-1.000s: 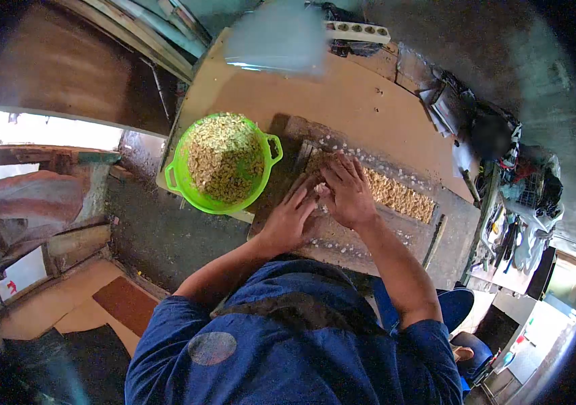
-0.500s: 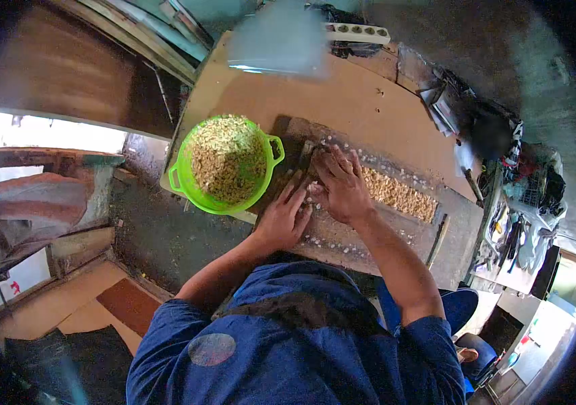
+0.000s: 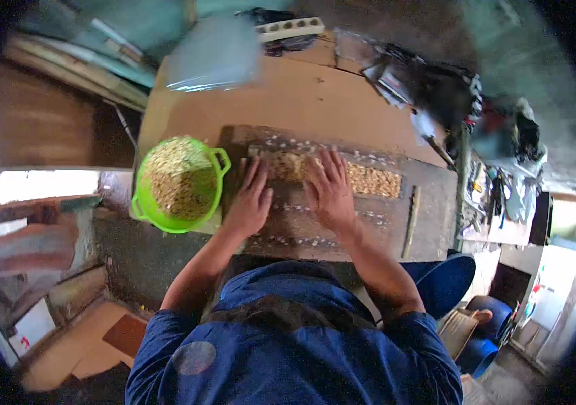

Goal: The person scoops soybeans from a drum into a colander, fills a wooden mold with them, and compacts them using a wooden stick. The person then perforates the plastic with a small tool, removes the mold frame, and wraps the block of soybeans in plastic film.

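Note:
A long strip of tan, chopped nut-like bits (image 3: 374, 181) lies in a narrow slot of a dark wooden board (image 3: 294, 229). My right hand (image 3: 332, 196) rests on the strip, its fingers stretched out and slightly spread. At the strip's left end, my left hand (image 3: 247, 206) lies with fingers extended against the board's edge; nothing shows in its grasp. Left of that hand stands a green plastic colander (image 3: 174, 223), partly filled with similar pale and brown bits (image 3: 174, 177). White crumbs are scattered along both sides of the slot.
A thin wooden stick (image 3: 411, 219) lies on the board's right side. Behind it, the tan tabletop (image 3: 274, 88) holds a clear plastic sheet or bag (image 3: 213, 57) and a white power strip (image 3: 291, 28). Bags and tools clutter the right side (image 3: 504, 196).
My hands have moved apart; the right one slid rightward along the strip, uncovering its left portion. My left hand stays near the left end. The whole view has shifted.

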Tool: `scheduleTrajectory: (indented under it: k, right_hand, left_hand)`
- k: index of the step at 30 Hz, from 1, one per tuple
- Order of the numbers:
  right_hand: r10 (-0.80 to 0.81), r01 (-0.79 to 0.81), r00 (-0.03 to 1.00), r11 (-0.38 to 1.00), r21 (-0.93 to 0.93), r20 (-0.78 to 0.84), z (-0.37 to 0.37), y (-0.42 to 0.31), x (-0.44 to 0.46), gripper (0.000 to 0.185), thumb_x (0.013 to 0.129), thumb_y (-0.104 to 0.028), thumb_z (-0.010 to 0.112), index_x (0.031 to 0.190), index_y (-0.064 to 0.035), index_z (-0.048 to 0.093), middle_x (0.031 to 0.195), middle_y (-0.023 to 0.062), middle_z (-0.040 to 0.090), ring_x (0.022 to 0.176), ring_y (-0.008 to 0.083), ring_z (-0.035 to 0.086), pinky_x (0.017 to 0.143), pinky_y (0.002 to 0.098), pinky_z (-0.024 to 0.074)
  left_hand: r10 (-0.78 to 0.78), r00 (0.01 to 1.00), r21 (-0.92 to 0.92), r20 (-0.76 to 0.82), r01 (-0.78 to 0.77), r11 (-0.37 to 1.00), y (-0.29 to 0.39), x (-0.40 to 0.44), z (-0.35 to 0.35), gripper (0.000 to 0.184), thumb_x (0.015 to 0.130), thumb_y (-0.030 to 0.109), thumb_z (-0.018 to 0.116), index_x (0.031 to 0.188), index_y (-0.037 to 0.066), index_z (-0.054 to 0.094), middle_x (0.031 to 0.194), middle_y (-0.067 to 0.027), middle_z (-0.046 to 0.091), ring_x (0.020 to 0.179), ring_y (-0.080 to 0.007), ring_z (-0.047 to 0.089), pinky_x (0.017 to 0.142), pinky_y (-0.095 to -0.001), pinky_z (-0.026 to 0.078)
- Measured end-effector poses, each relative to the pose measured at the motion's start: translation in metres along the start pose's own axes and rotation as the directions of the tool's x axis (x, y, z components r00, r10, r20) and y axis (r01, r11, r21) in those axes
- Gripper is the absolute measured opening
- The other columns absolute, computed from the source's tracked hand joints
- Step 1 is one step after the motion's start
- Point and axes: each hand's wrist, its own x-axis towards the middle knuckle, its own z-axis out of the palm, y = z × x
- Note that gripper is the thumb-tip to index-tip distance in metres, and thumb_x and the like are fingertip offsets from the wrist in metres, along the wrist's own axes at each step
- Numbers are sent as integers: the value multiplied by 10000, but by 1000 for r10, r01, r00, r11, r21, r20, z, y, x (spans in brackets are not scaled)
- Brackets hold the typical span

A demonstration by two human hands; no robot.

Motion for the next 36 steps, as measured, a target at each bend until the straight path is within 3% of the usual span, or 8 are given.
scheduleTrajectory:
  k: [3, 6, 10, 11, 13, 16, 20, 36]
  right_hand:
    - [226, -235, 964, 971, -46, -142, -16, 39, -38, 550, 948, -270, 591, 1422, -30, 447, 1482, 265, 357, 1393, 462, 295, 1145, 547, 259]
    - [529, -600, 739, 798, -51, -417, -33, 85, -81, 588, 957, -312, 598, 1439, -22, 426, 1481, 270, 351, 1374, 463, 301, 1123, 531, 287]
    - [746, -772, 554, 626, 107, -370, -22, 152, -140, 607, 963, -369, 583, 1442, -33, 420, 1481, 254, 371, 1396, 412, 307, 1146, 562, 203]
    - [753, -768, 605, 637, 57, -259, -8, 172, -158, 614, 972, -395, 561, 1445, -32, 416, 1478, 249, 377, 1400, 409, 306, 1152, 556, 194]
    - [844, -817, 530, 534, 217, -83, -37, 136, -133, 623, 982, -436, 530, 1445, -34, 420, 1493, 230, 377, 1416, 414, 289, 1163, 559, 172]
    - [697, -657, 672, 717, 234, -249, -14, 142, -136, 634, 976, -444, 535, 1454, -44, 415, 1523, 231, 344, 1439, 419, 250, 1163, 573, 157]
    - [634, -611, 747, 773, 170, -198, -18, 129, -122, 654, 956, -422, 568, 1491, -101, 374, 1561, 246, 268, 1467, 434, 179, 1178, 565, 124]
    - [462, -468, 884, 873, -142, -71, -26, 122, -119, 688, 960, -430, 538, 1516, -87, 323, 1569, 190, 302, 1484, 388, 178, 1177, 585, 116]
  left_hand:
    - [-31, 999, 60, 45, 28, 998, 2, 1, -2, 600, 991, 212, 456, 1536, 47, 266, 1594, -221, 206, 1468, -482, 120, 1194, -523, 152]
    - [-26, 998, 82, 58, 21, 996, 1, 1, 0, 599, 996, 219, 446, 1541, 54, 257, 1602, -208, 194, 1473, -477, 105, 1196, -525, 146]
    - [-42, 997, 111, 67, 35, 993, 2, 1, 1, 604, 998, 235, 440, 1543, 55, 252, 1611, -193, 180, 1479, -467, 91, 1198, -525, 137]
    - [-50, 997, 93, 67, 44, 995, 3, 1, 1, 613, 994, 234, 447, 1546, 59, 247, 1616, -181, 173, 1484, -457, 83, 1200, -521, 131]
    - [-48, 996, 117, 73, 39, 992, 0, 0, 3, 618, 992, 233, 452, 1548, 61, 245, 1619, -175, 169, 1485, -452, 83, 1201, -517, 131]
    - [-47, 996, 124, 70, 38, 992, 4, 1, 3, 625, 987, 229, 462, 1550, 66, 245, 1623, -163, 169, 1489, -440, 84, 1204, -502, 130]
    - [-64, 995, 156, 81, 50, 987, 3, 1, 3, 626, 987, 230, 461, 1549, 63, 243, 1618, -166, 181, 1489, -439, 87, 1207, -494, 124]
    - [-61, 995, 196, 83, 44, 980, 1, 1, 4, 623, 997, 258, 470, 1545, 59, 251, 1617, -172, 180, 1491, -430, 89, 1203, -502, 130]
